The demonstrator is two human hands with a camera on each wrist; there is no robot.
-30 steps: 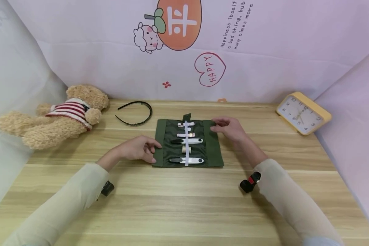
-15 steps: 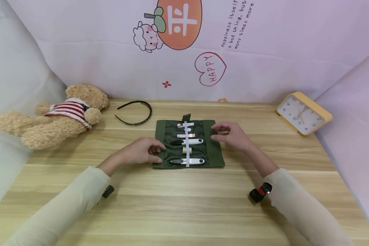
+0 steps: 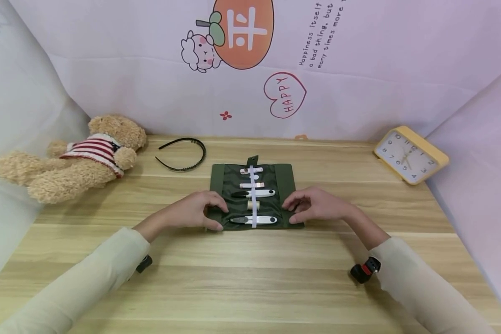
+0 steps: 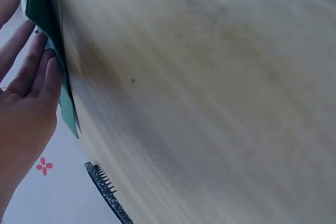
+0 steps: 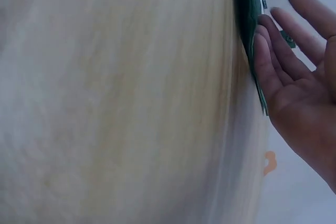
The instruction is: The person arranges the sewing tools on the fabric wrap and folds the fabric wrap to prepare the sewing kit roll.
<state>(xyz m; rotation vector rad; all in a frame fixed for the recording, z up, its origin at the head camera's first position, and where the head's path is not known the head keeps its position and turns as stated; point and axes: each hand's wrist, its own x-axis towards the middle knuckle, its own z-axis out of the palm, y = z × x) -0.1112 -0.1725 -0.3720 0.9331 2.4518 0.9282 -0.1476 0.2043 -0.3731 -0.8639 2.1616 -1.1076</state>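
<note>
A dark green fabric pouch (image 3: 285, 178) lies unfolded on the wooden table in the head view. Down its middle a white elastic strap (image 3: 253, 190) crosses several small items, among them a white-handled tool with a dark end (image 3: 254, 220), a second such tool (image 3: 256, 193) and a cream spool-like piece (image 3: 253, 205). My left hand (image 3: 194, 208) rests at the lower left flap, fingers loosely bent. At the lower right flap is my right hand (image 3: 317, 205), its fingertips on the fabric. Both wrist views show relaxed fingers against the green pouch edge (image 4: 44, 9).
A teddy bear (image 3: 93, 155) in a striped shirt lies at the left. Behind the pouch to the left is a black headband (image 3: 203, 150). A yellow clock (image 3: 411, 155) stands at the back right, near the printed white curtain (image 3: 359, 102).
My right hand has moved down the right flap towards the near edge. My left hand has shifted slightly right and nearer. The pouch has barely moved.
</note>
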